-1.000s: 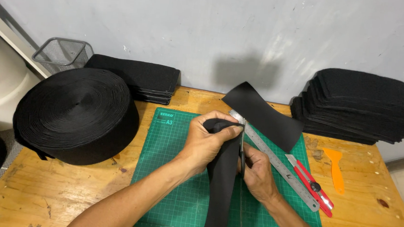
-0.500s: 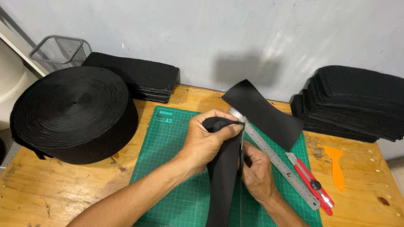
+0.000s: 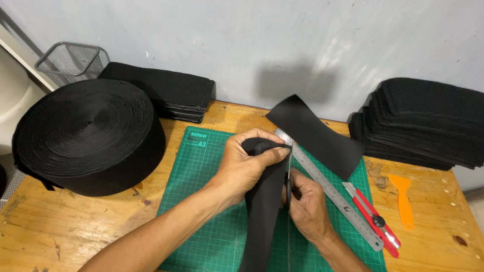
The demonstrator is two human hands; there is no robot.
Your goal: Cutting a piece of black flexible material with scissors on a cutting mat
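A wide black fabric band [image 3: 260, 221] runs from the near table edge up over a green cutting mat [image 3: 204, 206]. My left hand [image 3: 248, 167] pinches the band where it is folded. Beyond the fold, the band's free end [image 3: 315, 132] lies flat toward the wall. My right hand [image 3: 305, 204] sits just right of the band, closed on what looks like scissors [image 3: 288, 175], whose thin metal blades point up along the fold. A steel ruler [image 3: 333, 195] lies diagonally on the mat, right beside my right hand.
A big roll of black band [image 3: 88, 135] stands at the left. Stacks of cut black pieces lie at the back left [image 3: 166, 92] and back right [image 3: 439, 123]. A red utility knife [image 3: 374, 219] and an orange scraper [image 3: 403, 199] lie to the right. A wire mesh basket [image 3: 70, 61] stands behind the roll.
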